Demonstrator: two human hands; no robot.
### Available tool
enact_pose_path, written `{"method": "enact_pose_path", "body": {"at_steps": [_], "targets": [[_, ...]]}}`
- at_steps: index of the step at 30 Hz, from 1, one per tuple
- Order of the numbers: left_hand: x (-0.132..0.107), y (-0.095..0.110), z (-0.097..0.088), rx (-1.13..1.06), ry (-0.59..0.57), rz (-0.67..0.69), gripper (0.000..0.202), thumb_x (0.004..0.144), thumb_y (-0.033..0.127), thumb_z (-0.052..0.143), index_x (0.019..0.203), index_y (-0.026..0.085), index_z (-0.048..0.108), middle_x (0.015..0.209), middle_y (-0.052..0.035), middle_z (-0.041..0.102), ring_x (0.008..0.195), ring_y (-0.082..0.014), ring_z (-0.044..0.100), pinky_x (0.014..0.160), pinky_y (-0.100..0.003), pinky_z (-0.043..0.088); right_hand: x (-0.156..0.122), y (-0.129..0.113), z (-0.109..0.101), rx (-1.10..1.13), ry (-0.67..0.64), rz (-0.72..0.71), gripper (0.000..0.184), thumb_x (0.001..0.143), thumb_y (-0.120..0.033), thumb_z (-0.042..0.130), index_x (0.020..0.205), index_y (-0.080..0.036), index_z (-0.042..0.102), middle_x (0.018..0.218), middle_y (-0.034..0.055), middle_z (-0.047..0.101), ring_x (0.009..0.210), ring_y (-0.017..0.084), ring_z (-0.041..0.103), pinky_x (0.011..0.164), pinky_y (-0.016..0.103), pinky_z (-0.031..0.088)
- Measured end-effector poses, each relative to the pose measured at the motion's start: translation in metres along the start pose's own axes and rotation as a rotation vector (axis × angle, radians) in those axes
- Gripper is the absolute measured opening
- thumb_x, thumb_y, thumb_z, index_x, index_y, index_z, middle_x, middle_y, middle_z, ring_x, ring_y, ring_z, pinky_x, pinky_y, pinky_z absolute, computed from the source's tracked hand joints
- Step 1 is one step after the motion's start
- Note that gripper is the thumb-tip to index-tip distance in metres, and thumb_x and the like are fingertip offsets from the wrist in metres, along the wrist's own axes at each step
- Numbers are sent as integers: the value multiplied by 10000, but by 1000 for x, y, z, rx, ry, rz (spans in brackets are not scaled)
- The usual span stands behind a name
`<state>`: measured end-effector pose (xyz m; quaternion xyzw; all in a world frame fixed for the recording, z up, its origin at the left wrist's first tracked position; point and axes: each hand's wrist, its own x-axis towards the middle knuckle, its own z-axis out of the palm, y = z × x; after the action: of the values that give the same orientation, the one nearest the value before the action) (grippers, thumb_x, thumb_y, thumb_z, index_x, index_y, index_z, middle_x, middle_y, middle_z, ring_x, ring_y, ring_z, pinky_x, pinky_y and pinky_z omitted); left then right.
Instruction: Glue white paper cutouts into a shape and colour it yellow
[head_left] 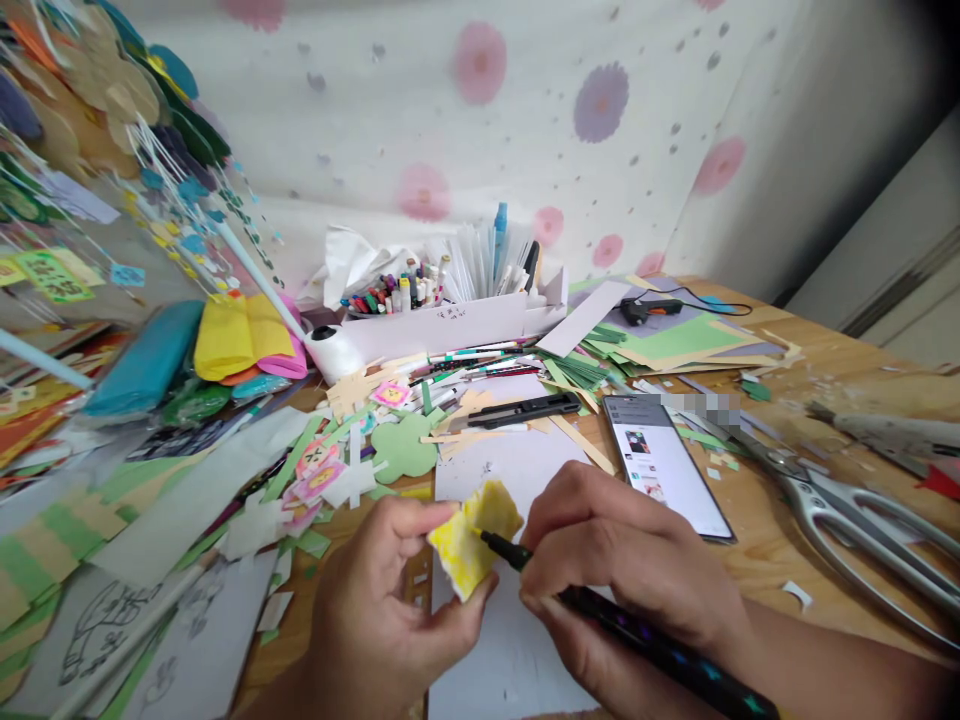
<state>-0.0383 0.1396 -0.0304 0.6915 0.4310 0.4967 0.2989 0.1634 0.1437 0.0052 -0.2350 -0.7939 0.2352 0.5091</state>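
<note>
My left hand [394, 590] pinches a small piece of paper [480, 545] by its edge, between thumb and fingers. Yellow colour covers much of the piece, with paler patches, and its outline is wavy. In my right hand [622, 570] is a dark marker [660, 635] with small coloured stars on its barrel. The yellow tip of the marker meets the face of the piece, near its middle. Beneath both hands lies a white sheet [517, 640] on the wooden table. A black utility knife [525, 408] rests across the far end of that sheet.
A phone [667, 465] with a lit screen lies right of the sheet, and large scissors [840, 520] lie beyond it. Green flower-shaped paper [405, 445] and scraps crowd the left. Behind stand a white box of markers [450, 325] and a glue gun [649, 308].
</note>
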Motion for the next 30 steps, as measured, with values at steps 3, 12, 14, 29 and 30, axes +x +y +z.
{"method": "enact_pose_path", "body": {"at_steps": [3, 12, 14, 29, 30], "targets": [[2, 2, 0, -38, 11, -12, 426, 674, 60, 713, 1009, 280, 567, 849, 17, 757, 741, -194, 747, 653, -275, 607, 0, 1, -1, -20, 45, 22, 255, 691, 45, 579, 820, -164, 648, 795, 32, 577, 704, 123, 602, 602, 220, 473], [3, 13, 13, -93, 213, -114, 354, 615, 81, 705, 900, 256, 591, 743, 52, 720, 628, -132, 710, 597, -201, 565, 5, -1, -10, -86, 37, 93, 222, 745, 26, 601, 723, -192, 633, 738, 21, 571, 649, 120, 597, 548, 223, 482], [2, 14, 16, -110, 232, -137, 337, 624, 99, 698, 899, 262, 591, 758, 52, 720, 656, -127, 707, 616, -196, 556, 5, -2, -11, -77, 42, 104, 225, 740, 23, 596, 711, -197, 633, 727, 23, 572, 643, 128, 597, 546, 236, 485], [-1, 18, 17, -188, 161, -128, 368, 635, 64, 680, 919, 292, 622, 764, 54, 710, 690, -132, 701, 634, -208, 545, 15, 14, -6, 221, 270, 442, 157, 740, -238, 718, 647, -170, 612, 575, -19, 585, 494, 93, 500, 433, 197, 389], [-1, 17, 17, -193, 153, -120, 372, 633, 58, 679, 916, 293, 623, 758, 57, 709, 681, -129, 699, 629, -204, 543, 15, 17, -5, 252, 286, 477, 181, 729, -260, 732, 637, -170, 605, 560, -22, 576, 493, 95, 493, 439, 203, 385]]}}
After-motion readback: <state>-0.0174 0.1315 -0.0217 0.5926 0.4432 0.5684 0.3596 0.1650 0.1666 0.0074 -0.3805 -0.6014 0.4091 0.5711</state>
